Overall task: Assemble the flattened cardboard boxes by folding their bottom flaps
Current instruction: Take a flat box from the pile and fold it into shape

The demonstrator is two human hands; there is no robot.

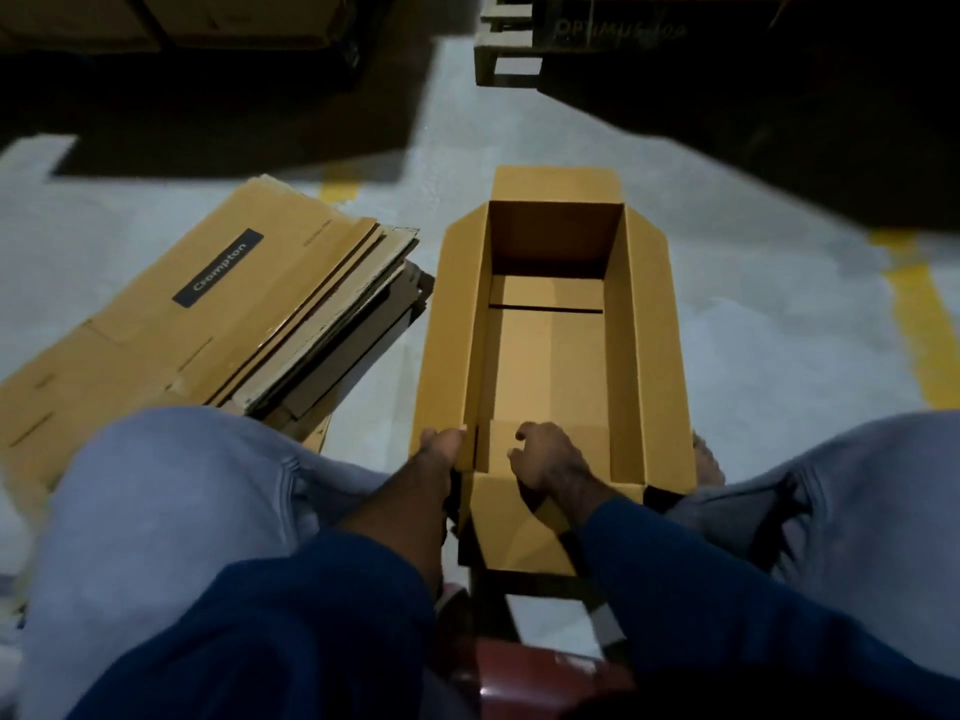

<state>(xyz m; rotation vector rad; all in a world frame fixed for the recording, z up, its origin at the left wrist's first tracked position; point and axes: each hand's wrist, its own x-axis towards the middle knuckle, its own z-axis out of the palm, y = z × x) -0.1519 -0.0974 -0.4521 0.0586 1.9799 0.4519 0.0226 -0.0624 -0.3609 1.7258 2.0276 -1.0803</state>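
A: Where is the open box?
B: Upright on the floor between the person's knees, top flaps spread. The stack of flattened boxes lies just left of it.
A: And the left hand?
B: Its fingers curl round the box's near-left corner edge, gripping it.
A: The right hand?
B: It reaches over the near end wall, fingers half curled inside. It's blurred, so I cannot tell whether they pinch anything.

The box stands on the floor, stretching ahead from my left hand and right hand; flattened boxes lie leftward.
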